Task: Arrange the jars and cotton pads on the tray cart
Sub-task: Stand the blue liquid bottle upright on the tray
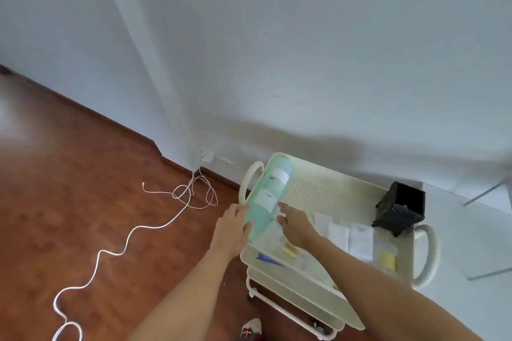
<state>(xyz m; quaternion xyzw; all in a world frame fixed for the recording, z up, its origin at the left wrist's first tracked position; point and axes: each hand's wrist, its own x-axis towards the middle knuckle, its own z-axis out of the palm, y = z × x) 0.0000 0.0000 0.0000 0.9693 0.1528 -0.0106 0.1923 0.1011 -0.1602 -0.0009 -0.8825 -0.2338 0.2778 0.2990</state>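
A long pale-green pack of cotton pads with two white labels lies along the left side of the cream tray cart. My left hand rests against the pack's near left end, fingers on it. My right hand touches its right side, fingers spread. Several clear and white packets with yellow parts lie along the tray's near side. A black basket stands at the tray's right end. No jars show clearly.
The cart stands against a white wall on a wooden floor. A white cable winds across the floor from a wall socket. Lower cart shelves show below. Grey metal legs stand at the far right.
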